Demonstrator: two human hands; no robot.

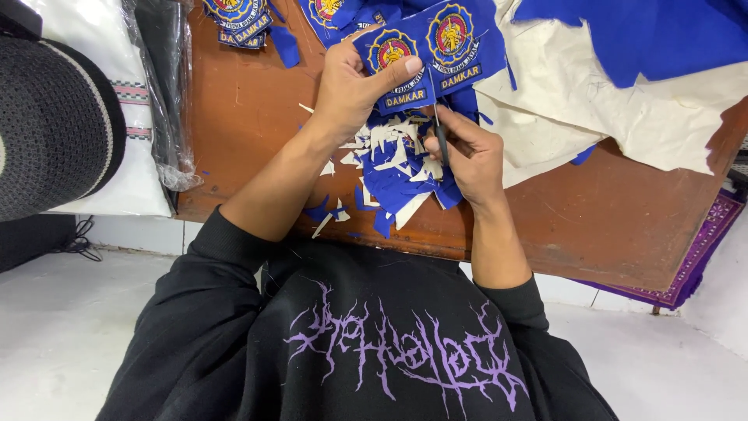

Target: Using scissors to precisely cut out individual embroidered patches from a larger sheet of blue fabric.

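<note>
The right hand point(471, 156) hides the scissors' point(440, 140) handles; their blades look too thin to judge.

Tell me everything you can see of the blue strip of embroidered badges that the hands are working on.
The strip of badges is blue fabric bearing round yellow-and-red embroidered emblems with lettered bands beneath. It lies flat on the brown table, above a pile of blue and white offcuts. The left hand pinches one badge, thumb on top; the right hand holds a thin dark tool at its lower edge.

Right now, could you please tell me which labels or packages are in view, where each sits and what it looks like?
Held badge strip: in the left hand, blue with round yellow-red emblems.
Loose badges: table's far edge, same colours.
Clear plastic bag: left of the table, around white cloth.
The right hand holds scissors.
</note>
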